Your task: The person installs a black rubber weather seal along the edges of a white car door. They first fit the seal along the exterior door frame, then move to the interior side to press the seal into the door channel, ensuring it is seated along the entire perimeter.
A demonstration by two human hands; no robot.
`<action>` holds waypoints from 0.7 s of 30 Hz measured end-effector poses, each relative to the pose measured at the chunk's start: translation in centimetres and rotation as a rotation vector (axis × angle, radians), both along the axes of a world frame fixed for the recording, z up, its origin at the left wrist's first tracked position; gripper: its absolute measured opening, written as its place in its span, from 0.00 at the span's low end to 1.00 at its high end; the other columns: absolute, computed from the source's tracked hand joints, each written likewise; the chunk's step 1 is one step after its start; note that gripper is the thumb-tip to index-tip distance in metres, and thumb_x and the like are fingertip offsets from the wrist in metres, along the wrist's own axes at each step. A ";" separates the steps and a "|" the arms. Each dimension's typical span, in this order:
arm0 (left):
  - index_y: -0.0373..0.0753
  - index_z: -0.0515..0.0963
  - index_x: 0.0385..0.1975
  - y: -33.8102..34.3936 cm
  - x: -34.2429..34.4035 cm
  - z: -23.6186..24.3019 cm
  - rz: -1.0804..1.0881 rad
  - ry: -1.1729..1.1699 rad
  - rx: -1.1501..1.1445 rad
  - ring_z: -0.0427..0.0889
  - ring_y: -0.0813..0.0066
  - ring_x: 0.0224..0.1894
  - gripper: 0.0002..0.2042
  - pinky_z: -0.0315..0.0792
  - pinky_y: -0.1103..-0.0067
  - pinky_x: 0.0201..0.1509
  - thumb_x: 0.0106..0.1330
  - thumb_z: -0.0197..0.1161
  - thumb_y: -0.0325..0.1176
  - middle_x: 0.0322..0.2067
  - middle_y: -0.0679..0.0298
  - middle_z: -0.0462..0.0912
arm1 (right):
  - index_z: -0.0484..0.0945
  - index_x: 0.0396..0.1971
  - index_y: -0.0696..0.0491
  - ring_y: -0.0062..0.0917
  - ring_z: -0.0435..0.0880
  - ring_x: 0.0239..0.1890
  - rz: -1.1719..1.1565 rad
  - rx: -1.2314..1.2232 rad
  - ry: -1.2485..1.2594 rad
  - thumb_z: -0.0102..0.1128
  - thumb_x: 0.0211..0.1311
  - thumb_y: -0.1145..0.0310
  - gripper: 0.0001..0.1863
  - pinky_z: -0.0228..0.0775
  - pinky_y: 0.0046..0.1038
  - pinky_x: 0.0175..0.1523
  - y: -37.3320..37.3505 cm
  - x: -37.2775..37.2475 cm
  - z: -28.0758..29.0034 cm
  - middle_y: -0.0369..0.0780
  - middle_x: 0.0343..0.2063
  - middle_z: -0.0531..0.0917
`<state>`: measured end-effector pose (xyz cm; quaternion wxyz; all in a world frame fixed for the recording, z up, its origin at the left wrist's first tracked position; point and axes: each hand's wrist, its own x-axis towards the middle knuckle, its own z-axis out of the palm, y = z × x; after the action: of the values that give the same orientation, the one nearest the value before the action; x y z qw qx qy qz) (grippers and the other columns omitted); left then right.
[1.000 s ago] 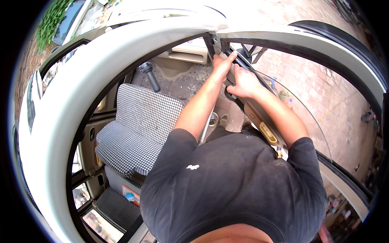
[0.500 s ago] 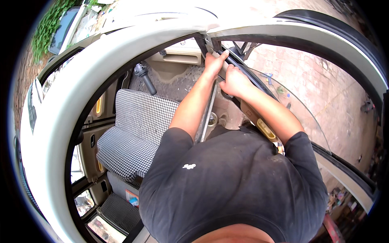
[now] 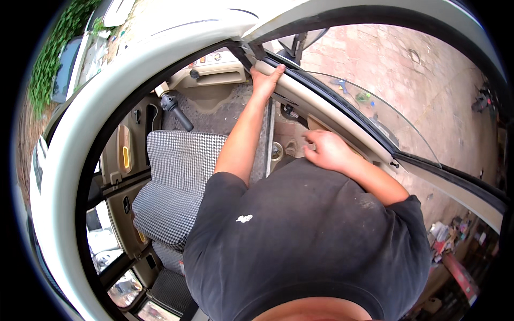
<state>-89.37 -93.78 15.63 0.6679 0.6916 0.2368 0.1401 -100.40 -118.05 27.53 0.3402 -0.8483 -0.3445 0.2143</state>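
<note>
My left hand (image 3: 266, 80) grips the front end of the beige door panel (image 3: 305, 99) on the open car door, by the hinge-side corner. Its thumb lies over the panel's top edge, and the other fingers are mostly hidden. Lower down, my right hand (image 3: 327, 150) hovers beside the panel's inner side, in front of my chest. Its fingers are loosely bent and apart, with nothing visible in them. A window pane (image 3: 399, 120) stands partly raised out of the door, just beyond the black sealing strip (image 3: 342, 109).
To the left is a checked seat (image 3: 182, 160), with a dark lever (image 3: 179, 112) ahead of it. A small round container (image 3: 277, 151) sits below, between the sill and door. The white door frame (image 3: 375, 13) arches overhead. A blue tool (image 3: 341, 84) lies on the paving outside.
My right hand has let go of the panel's front end and drawn back toward my chest. My left hand stays at the front corner. The panel now sits closer along the window edge.
</note>
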 end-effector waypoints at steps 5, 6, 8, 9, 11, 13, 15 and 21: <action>0.21 0.39 0.69 -1.5 -0.7 -2.8 0.053 0.013 0.294 0.55 0.48 0.70 0.65 0.50 0.66 0.75 0.46 0.79 0.55 0.67 0.35 0.52 | 0.81 0.42 0.61 0.33 0.85 0.29 -0.483 -0.030 0.224 0.61 0.57 0.68 0.15 0.76 0.32 0.37 -8.4 -1.6 -2.8 0.46 0.27 0.84; 0.21 0.35 0.69 -1.6 -0.9 -3.4 0.024 0.053 0.360 0.54 0.52 0.71 0.67 0.49 0.68 0.75 0.45 0.81 0.53 0.68 0.37 0.49 | 0.81 0.37 0.61 0.27 0.83 0.26 -0.609 0.015 0.273 0.61 0.58 0.67 0.13 0.75 0.30 0.35 -10.3 -2.7 -3.9 0.45 0.24 0.83; 0.22 0.29 0.69 -1.2 -1.4 -3.2 -0.087 0.021 0.299 0.48 0.51 0.73 0.71 0.43 0.67 0.77 0.42 0.82 0.54 0.69 0.37 0.44 | 0.81 0.32 0.61 0.24 0.82 0.25 -0.720 -0.094 0.282 0.62 0.58 0.67 0.11 0.74 0.29 0.33 -13.5 -4.5 -4.3 0.44 0.21 0.83; 0.22 0.30 0.69 -1.0 -1.4 -3.6 -0.072 0.000 0.321 0.47 0.51 0.73 0.71 0.42 0.66 0.77 0.42 0.82 0.55 0.69 0.37 0.44 | 0.81 0.29 0.61 0.25 0.82 0.24 -0.783 -0.154 0.291 0.62 0.58 0.67 0.11 0.74 0.29 0.33 -14.1 -5.3 -3.6 0.44 0.20 0.83; 0.19 0.29 0.69 -1.5 -1.4 -3.9 -0.037 -0.048 0.335 0.39 0.41 0.74 0.74 0.36 0.60 0.77 0.40 0.80 0.61 0.69 0.30 0.37 | 0.81 0.27 0.60 0.24 0.80 0.21 -0.926 -0.179 0.226 0.62 0.58 0.66 0.11 0.73 0.28 0.31 -15.7 -7.1 -3.8 0.42 0.18 0.82; 0.18 0.31 0.68 -1.5 -1.3 -3.6 -0.060 -0.052 0.338 0.37 0.39 0.74 0.72 0.35 0.57 0.77 0.43 0.78 0.62 0.69 0.29 0.37 | 0.78 0.23 0.59 0.22 0.76 0.19 -1.093 -0.147 0.053 0.65 0.59 0.64 0.13 0.70 0.27 0.29 -17.3 -8.6 -5.3 0.41 0.16 0.79; 0.17 0.31 0.68 -1.5 -2.0 -2.1 -0.124 0.027 0.395 0.37 0.36 0.74 0.69 0.33 0.54 0.76 0.47 0.77 0.59 0.69 0.27 0.38 | 0.75 0.18 0.57 0.19 0.67 0.17 -1.299 -0.012 -0.181 0.68 0.60 0.63 0.17 0.65 0.27 0.25 -18.9 -9.7 -6.9 0.36 0.12 0.73; 0.20 0.32 0.69 -8.9 -5.5 4.4 -0.527 -0.170 0.968 0.34 0.36 0.74 0.67 0.33 0.51 0.75 0.48 0.75 0.58 0.70 0.29 0.36 | 0.56 0.63 0.71 0.45 0.63 0.65 -1.538 0.110 -0.495 0.82 0.43 0.54 0.56 0.57 0.45 0.69 -23.3 -9.2 -9.1 0.58 0.60 0.64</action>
<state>-94.85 -102.66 20.05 0.3033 0.9414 -0.0901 0.1166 -109.62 -141.34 18.47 0.3473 -0.8527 0.2600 -0.2909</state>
